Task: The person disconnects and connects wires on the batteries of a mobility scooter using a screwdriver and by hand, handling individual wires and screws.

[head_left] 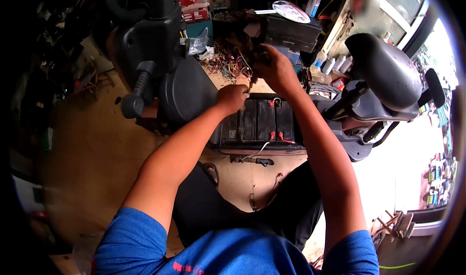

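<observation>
My left hand is closed in a pinch above the far edge of a row of black batteries. A thin end shows at its fingertips, too small to name. Just beyond and to the right, my right hand is raised with its fingers curled. Whatever it grips is lost in the dark background. The batteries sit side by side in the open floor compartment of an electric scooter. Red terminal caps and a white wire show at their near ends.
The scooter's black front body rises on the left, its grey-black seat on the right. Behind lies a heap of tangled coloured wires. A black case carries a white racket-shaped thing. Spray cans stand at the back.
</observation>
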Action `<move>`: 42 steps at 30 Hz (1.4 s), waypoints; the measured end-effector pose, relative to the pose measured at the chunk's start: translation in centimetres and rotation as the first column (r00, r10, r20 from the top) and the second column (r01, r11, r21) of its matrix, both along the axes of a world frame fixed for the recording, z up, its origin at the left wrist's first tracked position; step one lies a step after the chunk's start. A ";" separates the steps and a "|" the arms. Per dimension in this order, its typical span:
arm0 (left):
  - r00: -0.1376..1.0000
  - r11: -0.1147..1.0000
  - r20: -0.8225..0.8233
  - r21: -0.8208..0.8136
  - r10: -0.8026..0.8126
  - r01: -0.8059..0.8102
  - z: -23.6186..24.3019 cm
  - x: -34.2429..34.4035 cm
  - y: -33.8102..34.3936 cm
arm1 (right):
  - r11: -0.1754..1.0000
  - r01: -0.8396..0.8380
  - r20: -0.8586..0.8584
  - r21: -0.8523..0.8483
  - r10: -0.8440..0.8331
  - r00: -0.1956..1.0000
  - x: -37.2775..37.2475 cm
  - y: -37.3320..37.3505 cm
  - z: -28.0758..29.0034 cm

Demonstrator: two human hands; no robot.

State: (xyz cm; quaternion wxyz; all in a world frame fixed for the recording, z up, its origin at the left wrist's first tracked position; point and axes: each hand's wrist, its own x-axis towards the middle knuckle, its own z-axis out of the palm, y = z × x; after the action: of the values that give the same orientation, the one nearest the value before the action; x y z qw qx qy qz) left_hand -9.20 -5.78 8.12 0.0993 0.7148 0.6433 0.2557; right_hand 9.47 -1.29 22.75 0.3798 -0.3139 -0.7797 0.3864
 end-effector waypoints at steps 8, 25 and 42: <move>0.995 0.997 0.071 -0.045 0.066 -0.063 -1.2 -0.2 0.5 | 0.940 -0.009 0.061 0.341 -0.013 0.998 -0.9 0.7 -4.3; 0.988 0.989 0.084 -0.086 0.127 -0.120 -2.3 -0.7 0.9 | 0.930 -0.014 0.076 0.368 -0.015 0.997 -2.8 0.5 -5.6; 0.987 0.991 0.111 -0.087 0.114 -0.105 -3.1 -0.6 1.1 | 0.913 0.002 0.038 0.408 -0.019 0.999 -2.5 0.8 -5.5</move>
State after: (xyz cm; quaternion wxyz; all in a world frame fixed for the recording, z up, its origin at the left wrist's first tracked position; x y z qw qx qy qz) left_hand -9.77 -4.64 4.99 0.1510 0.6578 0.6845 0.2755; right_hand 6.94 -0.48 17.24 0.4227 -0.2400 -0.8492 0.2065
